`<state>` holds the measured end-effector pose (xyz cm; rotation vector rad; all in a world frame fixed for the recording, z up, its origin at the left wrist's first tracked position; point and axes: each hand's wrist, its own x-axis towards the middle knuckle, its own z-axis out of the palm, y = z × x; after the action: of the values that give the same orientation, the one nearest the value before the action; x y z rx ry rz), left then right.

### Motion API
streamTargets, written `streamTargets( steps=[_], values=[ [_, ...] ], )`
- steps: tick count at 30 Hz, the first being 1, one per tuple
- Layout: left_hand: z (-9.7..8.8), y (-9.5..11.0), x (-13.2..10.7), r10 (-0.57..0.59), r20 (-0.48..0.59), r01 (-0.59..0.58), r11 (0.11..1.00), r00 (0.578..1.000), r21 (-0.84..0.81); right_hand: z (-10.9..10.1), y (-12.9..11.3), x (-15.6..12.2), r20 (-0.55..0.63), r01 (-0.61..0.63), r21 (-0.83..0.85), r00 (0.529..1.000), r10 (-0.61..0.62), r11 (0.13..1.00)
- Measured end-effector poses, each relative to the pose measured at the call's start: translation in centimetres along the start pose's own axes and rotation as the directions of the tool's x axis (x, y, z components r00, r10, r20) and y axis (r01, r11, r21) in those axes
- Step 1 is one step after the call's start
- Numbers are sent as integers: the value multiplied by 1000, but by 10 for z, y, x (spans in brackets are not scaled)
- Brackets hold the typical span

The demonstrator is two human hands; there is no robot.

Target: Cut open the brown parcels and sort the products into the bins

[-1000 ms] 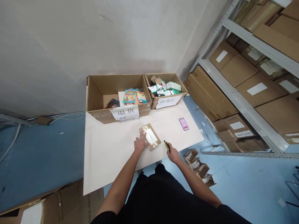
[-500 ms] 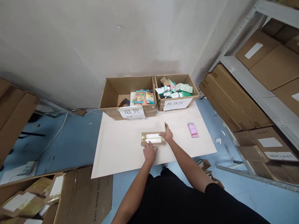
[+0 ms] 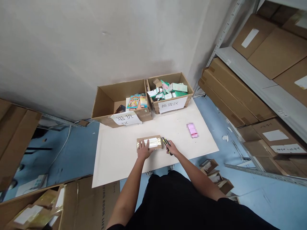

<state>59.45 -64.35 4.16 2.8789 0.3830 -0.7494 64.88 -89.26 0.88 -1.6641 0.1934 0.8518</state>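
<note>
A small brown taped parcel [image 3: 153, 142] with a white label lies on the white table [image 3: 115, 156]. My left hand [image 3: 144, 150] rests flat on the parcel's left part, fingers spread. My right hand [image 3: 172, 149] is closed round a yellow-and-black utility knife [image 3: 166, 143], whose tip sits right at the parcel's right end.
Two open cardboard boxes stand at the table's far edge: the left box [image 3: 105, 102] holds colourful booklets, the right box [image 3: 177, 95] several small green-white packs. A pink object [image 3: 192, 130] lies to the right. Shelves with cartons [image 3: 259, 80] stand right; more cartons [image 3: 72, 204] lie at lower left.
My right hand with the knife came from the parcel's far side to its right end. My left hand moved up onto the parcel's left part. The view shifted.
</note>
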Motion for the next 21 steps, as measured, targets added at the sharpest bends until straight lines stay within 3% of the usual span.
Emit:
streamTargets(
  steps=[9, 13, 18, 21],
  values=[
    [-4, 3, 7, -22, 17, 21, 998, 1000, 65, 4, -13, 6, 57, 34, -63, 998, -30, 997],
    [-1, 4, 6, -29, 10, 28, 996, 1000, 86, -2, -16, -6, 72, 20, -139, 997, -10, 990],
    [-3, 7, 4, -26, -4, 27, 996, 1000, 89, -17, -1, -28, 138, 12, -162, 990, 11, 987],
    [-13, 4, 7, -13, -37, 15, 998, 999, 67, -14, 10, -35, 2, -1, -86, 1000, 1, 996]
  ],
)
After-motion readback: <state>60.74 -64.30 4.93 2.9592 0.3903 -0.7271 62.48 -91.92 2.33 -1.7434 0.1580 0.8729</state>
